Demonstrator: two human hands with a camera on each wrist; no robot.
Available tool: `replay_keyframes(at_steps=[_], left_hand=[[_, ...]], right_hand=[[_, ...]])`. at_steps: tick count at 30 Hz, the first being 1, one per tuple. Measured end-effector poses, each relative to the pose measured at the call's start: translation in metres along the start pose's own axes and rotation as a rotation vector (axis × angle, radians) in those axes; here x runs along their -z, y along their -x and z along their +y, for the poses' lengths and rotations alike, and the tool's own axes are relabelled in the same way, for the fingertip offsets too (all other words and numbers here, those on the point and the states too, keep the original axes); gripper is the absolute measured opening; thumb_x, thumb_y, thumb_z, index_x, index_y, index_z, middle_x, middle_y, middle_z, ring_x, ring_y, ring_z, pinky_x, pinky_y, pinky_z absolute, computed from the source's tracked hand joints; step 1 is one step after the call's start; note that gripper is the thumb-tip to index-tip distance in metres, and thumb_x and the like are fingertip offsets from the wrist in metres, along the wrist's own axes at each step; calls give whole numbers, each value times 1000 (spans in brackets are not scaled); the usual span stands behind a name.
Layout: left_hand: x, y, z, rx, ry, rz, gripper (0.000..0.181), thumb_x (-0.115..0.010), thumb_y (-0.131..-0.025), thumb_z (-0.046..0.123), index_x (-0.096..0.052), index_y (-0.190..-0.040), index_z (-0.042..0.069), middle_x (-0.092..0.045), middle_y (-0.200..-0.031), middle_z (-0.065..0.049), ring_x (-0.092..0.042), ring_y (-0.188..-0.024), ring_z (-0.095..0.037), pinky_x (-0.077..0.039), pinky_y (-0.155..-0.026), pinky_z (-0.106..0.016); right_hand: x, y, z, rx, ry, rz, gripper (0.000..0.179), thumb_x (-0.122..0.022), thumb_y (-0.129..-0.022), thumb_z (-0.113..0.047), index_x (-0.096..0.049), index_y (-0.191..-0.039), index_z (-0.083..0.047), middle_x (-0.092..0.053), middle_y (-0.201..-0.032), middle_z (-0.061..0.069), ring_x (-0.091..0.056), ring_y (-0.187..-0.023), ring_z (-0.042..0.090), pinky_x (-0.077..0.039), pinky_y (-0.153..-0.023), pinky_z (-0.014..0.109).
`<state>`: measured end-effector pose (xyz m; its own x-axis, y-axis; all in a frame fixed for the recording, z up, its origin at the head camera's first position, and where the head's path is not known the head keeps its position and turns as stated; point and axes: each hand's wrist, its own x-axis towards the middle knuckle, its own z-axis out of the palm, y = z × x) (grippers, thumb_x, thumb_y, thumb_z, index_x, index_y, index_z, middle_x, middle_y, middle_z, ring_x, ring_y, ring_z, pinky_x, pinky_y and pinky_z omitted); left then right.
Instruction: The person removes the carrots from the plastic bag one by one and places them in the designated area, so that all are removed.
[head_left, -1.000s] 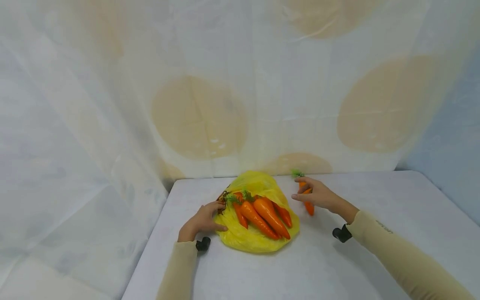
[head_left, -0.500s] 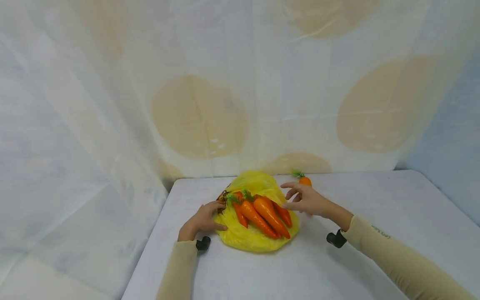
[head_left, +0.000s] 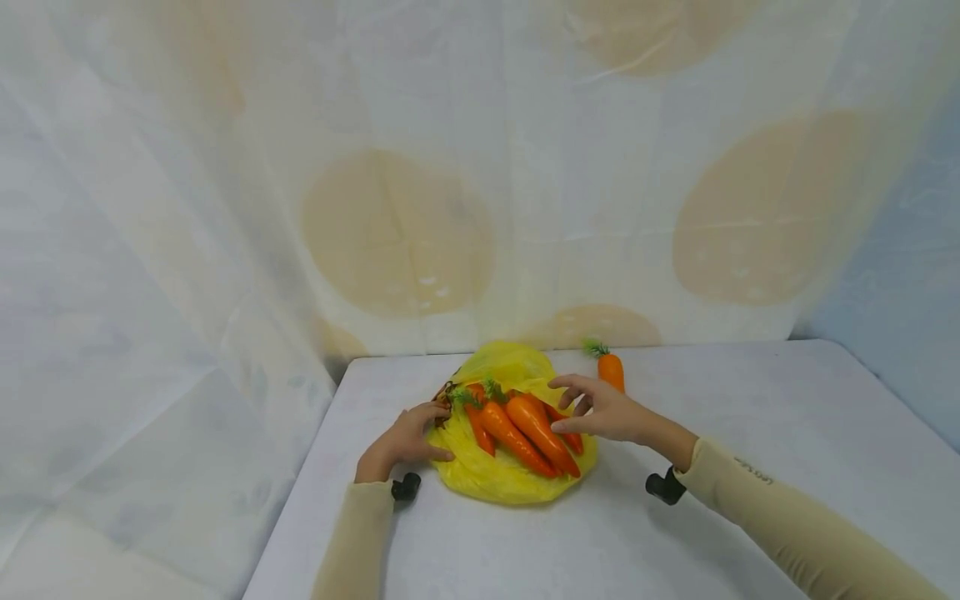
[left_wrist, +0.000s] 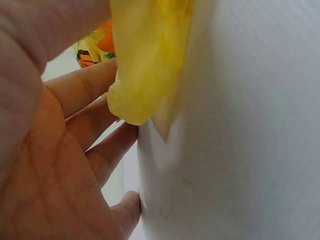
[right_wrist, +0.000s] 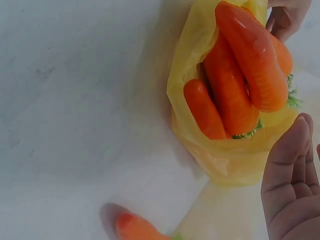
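A pale curtain (head_left: 570,192) with tan circles hangs behind the white table (head_left: 600,542) I am watching. On it lies a yellow plastic bag (head_left: 502,492) with several glossy orange carrots (head_left: 538,429) in its mouth, a few leafy tops showing. I see the left hand (head_left: 408,435) at the bag's left side, thumb well apart from loosely extended fingers, which touch the plastic. The right hand (head_left: 611,414) hovers by the bag's right side, half spread and holding nothing. Just beyond it I make out a loose carrot (head_left: 611,372), partly hidden in my head view.
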<state>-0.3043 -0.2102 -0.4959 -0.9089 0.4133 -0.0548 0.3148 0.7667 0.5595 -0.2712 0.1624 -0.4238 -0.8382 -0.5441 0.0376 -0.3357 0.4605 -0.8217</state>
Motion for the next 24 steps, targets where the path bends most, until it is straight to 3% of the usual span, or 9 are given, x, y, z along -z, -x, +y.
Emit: replay_keyframes(at_steps=[14,24], left_hand=[[1,-3,1,0,11,-21,73,-88,-73,34,-57,-135,8,-46,-150,-17,-35,-144,-37,-9,-117,-69],[0,-3,1,16,18,-14,74,-89,-72,34,-58,-135,10,-46,-150,-15,-35,-144,-36,-9,-118,-68]], right_hand=[[-10,-7,3,-25,47,-21,68,-77,-86,-35,-49,-140,-6,-63,-113,17,-62,-84,19,-54,-71,30],[-18,-14,4,-93,64,-47,67,-78,-85,-33,-50,-141,-8,-62,-114,13,-60,-88,22,-54,-72,31]])
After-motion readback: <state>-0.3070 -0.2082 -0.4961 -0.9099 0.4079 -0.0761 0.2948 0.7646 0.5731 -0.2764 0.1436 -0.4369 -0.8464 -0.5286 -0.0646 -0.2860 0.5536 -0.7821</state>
